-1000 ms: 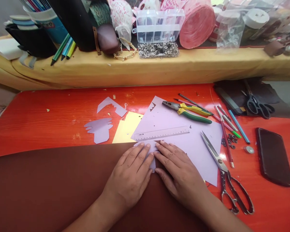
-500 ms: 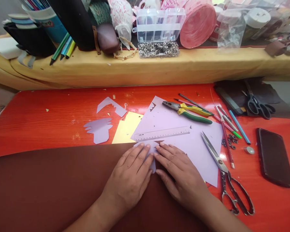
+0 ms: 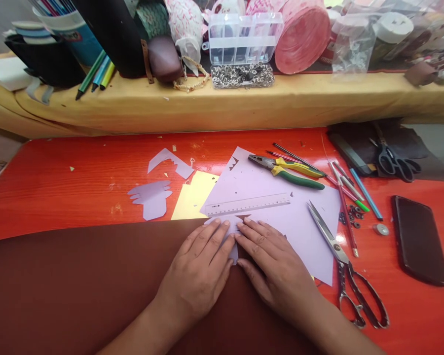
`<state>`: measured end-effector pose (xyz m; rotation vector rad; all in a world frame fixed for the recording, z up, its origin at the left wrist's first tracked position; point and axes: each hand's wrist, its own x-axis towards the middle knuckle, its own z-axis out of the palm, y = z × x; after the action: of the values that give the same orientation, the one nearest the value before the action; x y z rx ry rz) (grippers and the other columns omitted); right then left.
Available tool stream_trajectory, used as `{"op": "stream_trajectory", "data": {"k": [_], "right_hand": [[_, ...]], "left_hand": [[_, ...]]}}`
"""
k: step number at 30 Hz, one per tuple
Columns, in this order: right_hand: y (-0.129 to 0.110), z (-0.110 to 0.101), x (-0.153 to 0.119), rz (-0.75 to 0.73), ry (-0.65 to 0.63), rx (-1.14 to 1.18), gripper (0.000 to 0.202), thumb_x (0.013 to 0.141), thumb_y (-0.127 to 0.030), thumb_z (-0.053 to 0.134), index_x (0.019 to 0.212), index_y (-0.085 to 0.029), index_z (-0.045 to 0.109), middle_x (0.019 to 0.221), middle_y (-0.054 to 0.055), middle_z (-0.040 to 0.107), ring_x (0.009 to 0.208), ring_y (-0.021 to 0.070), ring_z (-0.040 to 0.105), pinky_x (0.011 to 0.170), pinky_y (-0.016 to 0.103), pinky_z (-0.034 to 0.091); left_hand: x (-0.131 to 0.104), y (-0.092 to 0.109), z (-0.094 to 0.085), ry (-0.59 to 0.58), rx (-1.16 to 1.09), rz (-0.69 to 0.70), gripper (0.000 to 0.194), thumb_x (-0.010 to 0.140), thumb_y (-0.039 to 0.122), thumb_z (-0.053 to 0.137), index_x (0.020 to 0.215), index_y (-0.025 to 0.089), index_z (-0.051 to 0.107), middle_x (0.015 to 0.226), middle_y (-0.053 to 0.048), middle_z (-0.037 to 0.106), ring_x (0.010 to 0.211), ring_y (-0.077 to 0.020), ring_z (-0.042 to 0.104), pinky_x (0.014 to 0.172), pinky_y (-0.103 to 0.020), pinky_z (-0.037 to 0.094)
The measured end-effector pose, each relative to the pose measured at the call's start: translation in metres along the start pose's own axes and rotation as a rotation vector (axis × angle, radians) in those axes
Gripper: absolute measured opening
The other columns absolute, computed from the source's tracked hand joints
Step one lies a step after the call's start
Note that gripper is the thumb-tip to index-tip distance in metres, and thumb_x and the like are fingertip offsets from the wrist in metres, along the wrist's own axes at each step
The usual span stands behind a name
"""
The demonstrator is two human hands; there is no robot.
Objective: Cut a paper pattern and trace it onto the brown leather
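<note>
A large brown sheet (image 3: 77, 276), leather-like, covers the near part of the red table. On its far edge lies a small lilac paper cutout (image 3: 234, 252), mostly hidden under my fingers. My left hand (image 3: 200, 266) rests flat on the cutout's left part, fingers stretched out. My right hand (image 3: 274, 261) lies flat from the right, its fingertips on the cutout's right edge and the brown sheet. Both hands are open and nearly touch at the fingertips. Just beyond them, a clear ruler (image 3: 249, 203) lies on a big lilac paper sheet (image 3: 296, 231).
Large scissors (image 3: 338, 251) lie right of my right hand. Farther off are pliers (image 3: 288, 172), pens and pencils (image 3: 346, 182), a dark phone (image 3: 421, 240) and black-handled scissors (image 3: 392, 160). Two lilac paper pieces (image 3: 153, 199) sit at left. A yellow-covered ledge (image 3: 207, 108) holds craft supplies behind.
</note>
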<state>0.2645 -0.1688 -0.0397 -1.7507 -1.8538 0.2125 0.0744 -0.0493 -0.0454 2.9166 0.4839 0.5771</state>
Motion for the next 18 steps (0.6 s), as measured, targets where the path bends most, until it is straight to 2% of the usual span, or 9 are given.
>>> {"op": "stream_trajectory", "data": {"k": [11, 18], "right_hand": [[0.0, -0.009, 0.003, 0.076, 0.238, 0.232, 0.032, 0.103, -0.009, 0.065, 0.128, -0.024, 0.076, 0.132, 0.01, 0.082, 0.128, 0.027, 0.076, 0.112, 0.046, 0.061], [-0.001, -0.012, 0.002, 0.25, 0.326, 0.36, 0.02, 0.106, -0.017, 0.063, 0.113, -0.025, 0.08, 0.113, 0.007, 0.085, 0.108, 0.0247, 0.081, 0.098, 0.04, 0.065]], "left_hand": [[0.001, -0.001, 0.0, 0.017, -0.014, 0.008, 0.036, 0.107, 0.022, 0.056, 0.139, 0.012, 0.07, 0.15, -0.013, 0.071, 0.139, -0.0308, 0.065, 0.117, -0.046, 0.048], [-0.001, 0.0, 0.002, 0.006, -0.011, -0.008, 0.035, 0.108, 0.025, 0.053, 0.137, 0.015, 0.072, 0.15, -0.013, 0.07, 0.139, -0.0315, 0.065, 0.115, -0.048, 0.051]]}}
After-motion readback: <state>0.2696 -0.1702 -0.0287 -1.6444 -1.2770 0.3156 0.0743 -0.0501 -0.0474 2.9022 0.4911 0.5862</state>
